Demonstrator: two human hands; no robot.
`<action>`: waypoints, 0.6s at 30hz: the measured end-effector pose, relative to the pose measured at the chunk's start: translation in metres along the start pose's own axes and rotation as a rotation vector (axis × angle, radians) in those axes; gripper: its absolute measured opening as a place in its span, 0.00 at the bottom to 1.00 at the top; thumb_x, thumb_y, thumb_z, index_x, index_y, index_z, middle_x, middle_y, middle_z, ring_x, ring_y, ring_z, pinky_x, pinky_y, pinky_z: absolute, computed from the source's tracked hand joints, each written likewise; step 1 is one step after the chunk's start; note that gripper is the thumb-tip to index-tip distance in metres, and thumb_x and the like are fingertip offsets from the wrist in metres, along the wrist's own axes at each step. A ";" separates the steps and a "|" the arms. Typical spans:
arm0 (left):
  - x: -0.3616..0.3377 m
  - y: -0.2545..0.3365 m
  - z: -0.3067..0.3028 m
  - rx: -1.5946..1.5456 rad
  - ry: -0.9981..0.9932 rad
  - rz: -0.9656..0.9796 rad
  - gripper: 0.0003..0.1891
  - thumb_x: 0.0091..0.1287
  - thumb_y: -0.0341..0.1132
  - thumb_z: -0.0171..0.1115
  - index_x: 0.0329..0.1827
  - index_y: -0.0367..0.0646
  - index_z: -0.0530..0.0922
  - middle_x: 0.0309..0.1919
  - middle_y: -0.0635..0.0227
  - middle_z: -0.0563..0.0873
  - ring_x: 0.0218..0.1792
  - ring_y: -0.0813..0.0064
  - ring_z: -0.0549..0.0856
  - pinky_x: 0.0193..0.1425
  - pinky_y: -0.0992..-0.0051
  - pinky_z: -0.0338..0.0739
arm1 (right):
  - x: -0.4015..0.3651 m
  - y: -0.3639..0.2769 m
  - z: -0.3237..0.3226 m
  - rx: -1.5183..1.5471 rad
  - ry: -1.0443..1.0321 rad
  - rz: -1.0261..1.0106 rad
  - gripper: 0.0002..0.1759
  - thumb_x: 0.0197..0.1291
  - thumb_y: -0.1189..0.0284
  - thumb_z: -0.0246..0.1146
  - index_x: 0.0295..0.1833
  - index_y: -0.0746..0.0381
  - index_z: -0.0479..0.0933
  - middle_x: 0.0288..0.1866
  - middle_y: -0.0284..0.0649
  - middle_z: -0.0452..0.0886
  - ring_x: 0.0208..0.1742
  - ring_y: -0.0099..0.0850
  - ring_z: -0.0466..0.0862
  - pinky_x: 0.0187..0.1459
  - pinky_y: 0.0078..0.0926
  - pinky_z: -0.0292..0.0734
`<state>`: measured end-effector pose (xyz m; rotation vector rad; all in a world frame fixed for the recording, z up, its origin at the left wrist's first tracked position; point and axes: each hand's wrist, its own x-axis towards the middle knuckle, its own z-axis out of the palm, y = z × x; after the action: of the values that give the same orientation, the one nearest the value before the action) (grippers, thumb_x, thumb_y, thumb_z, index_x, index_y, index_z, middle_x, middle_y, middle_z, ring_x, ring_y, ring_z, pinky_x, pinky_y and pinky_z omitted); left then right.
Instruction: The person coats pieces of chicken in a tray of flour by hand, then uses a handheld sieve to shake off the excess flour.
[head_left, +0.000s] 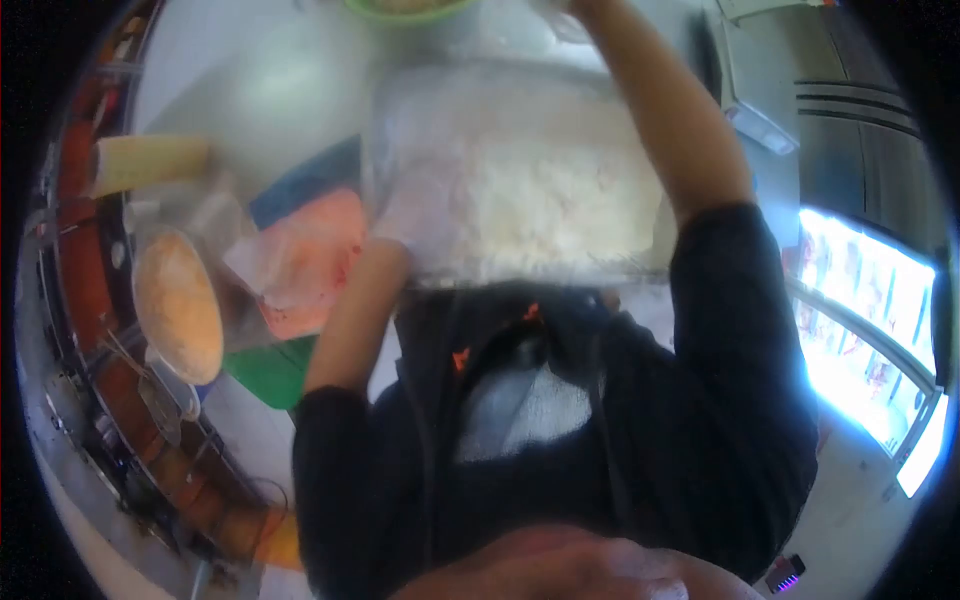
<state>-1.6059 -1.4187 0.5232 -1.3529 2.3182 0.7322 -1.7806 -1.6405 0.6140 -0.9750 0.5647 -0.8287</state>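
Observation:
A wide rectangular tray (652, 255) lies in front of my body, with a pale, lumpy layer (560, 195) in it that I cannot name. My left hand (430, 205) is over the tray's left part, whitish and blurred. It looks gloved or coated, and its fingers do not stand out from the pale contents. Reaching past the tray's right side, my right hand (562, 6) is cut off by the top edge of the view. Close to it is a blurred, clear-looking thing (568, 28); whether the hand holds it does not show.
Left of the tray lie a red board (300, 318) with a clear plastic bag (285, 262), a blue item (310, 180) and a green one (275, 370). An oval bowl (180, 305) of orange-tan stuff and a yellowish roll (150, 165) are farther left. A green-rimmed bowl (410, 14) stands beyond the tray.

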 end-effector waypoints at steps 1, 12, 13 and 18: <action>0.000 0.006 0.000 -0.024 -0.034 0.002 0.31 0.61 0.34 0.54 0.71 0.49 0.65 0.59 0.46 0.76 0.56 0.48 0.78 0.67 0.55 0.67 | -0.033 -0.001 0.010 -0.308 0.253 -0.084 0.10 0.65 0.68 0.53 0.40 0.59 0.78 0.27 0.37 0.79 0.28 0.35 0.79 0.30 0.37 0.75; 0.054 0.007 0.047 -0.065 0.214 0.085 0.23 0.69 0.50 0.51 0.62 0.48 0.76 0.62 0.56 0.78 0.62 0.57 0.76 0.67 0.61 0.67 | -0.229 0.218 -0.073 -1.757 -0.202 0.268 0.13 0.60 0.67 0.57 0.44 0.61 0.81 0.55 0.47 0.81 0.56 0.48 0.79 0.59 0.41 0.73; 0.050 0.010 0.039 -0.055 0.196 0.084 0.23 0.69 0.50 0.51 0.62 0.48 0.76 0.62 0.56 0.78 0.62 0.57 0.76 0.67 0.61 0.67 | -0.231 0.212 -0.079 -1.656 -0.086 0.298 0.14 0.60 0.66 0.57 0.44 0.62 0.82 0.54 0.49 0.81 0.55 0.49 0.80 0.58 0.39 0.74; 0.049 0.006 0.031 -0.134 0.159 0.000 0.22 0.71 0.51 0.49 0.47 0.41 0.81 0.49 0.53 0.83 0.51 0.56 0.82 0.59 0.59 0.72 | -0.230 0.113 -0.065 -1.337 0.023 0.483 0.21 0.60 0.62 0.61 0.54 0.62 0.78 0.49 0.54 0.80 0.50 0.46 0.81 0.53 0.40 0.74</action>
<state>-1.6330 -1.4322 0.4735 -1.5206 2.4284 0.8205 -1.9215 -1.4496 0.4966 -1.9038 1.3707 0.0903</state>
